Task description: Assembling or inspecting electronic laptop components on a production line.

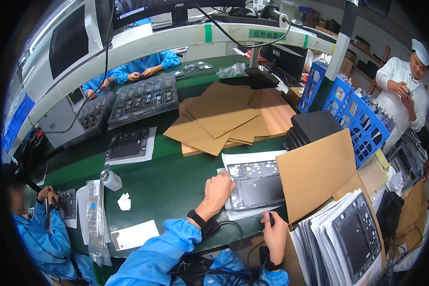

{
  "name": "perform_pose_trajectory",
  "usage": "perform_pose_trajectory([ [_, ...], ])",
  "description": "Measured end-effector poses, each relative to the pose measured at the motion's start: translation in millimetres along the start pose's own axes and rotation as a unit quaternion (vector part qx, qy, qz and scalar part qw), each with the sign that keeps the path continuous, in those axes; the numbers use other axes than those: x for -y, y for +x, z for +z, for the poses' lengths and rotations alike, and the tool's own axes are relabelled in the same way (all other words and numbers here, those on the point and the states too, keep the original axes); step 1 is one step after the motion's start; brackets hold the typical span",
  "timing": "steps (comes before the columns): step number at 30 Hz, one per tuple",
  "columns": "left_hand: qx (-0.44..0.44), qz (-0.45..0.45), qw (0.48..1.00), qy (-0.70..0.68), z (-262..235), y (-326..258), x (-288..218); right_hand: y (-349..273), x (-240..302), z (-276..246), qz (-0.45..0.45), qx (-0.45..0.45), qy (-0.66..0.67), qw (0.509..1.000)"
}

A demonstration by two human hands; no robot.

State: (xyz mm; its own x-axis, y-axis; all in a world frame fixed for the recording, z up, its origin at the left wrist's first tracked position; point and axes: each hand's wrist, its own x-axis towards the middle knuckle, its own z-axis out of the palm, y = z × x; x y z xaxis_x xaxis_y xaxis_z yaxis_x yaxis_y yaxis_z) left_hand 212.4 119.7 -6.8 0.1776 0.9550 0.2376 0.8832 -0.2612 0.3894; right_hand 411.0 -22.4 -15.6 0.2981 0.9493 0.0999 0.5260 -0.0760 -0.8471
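Note:
My left hand [218, 188] rests with curled fingers on the left edge of a grey laptop shell [255, 185]. The shell lies on a white sheet [249, 158] on the green table [171, 178]. My right hand [274, 234] is at the table's near edge, closed around a thin dark tool whose tip points up toward the shell. A dark strap circles my left wrist, with a cable running from it.
A brown cardboard sheet [314, 174] leans just right of the shell over a stack of sheeted shells [350, 238]. More cardboard [224, 117] lies behind. Blue crates [357, 119] stand right. Black trays [143, 99], a small bottle [111, 179] and bagged parts [95, 214] lie left. Other workers sit around.

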Motion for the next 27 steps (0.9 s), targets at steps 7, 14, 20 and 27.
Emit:
perform_pose_trajectory([
  [7, -0.12, -0.023, 0.986, -0.111, -51.2, 1.3, 9.6, -2.7, 10.6, -4.4, -0.01, -0.005, 0.021, 1.0],
  [14, -0.16, -0.17, 0.932, -0.278, -99.7, -108.3, 134.1, -3.0, 28.8, -5.6, 0.024, 0.011, 0.059, 0.998],
  [20, -0.181, -0.299, 0.886, -0.304, -108.3, -209.0, 164.4, 0.1, 65.8, 25.5, 0.014, 0.112, 0.027, 0.993],
  [27, -0.174, -0.353, 0.911, -0.122, -104.5, -228.9, 159.6, -22.1, 73.3, 94.0, -0.212, 0.157, -0.188, 0.946],
])
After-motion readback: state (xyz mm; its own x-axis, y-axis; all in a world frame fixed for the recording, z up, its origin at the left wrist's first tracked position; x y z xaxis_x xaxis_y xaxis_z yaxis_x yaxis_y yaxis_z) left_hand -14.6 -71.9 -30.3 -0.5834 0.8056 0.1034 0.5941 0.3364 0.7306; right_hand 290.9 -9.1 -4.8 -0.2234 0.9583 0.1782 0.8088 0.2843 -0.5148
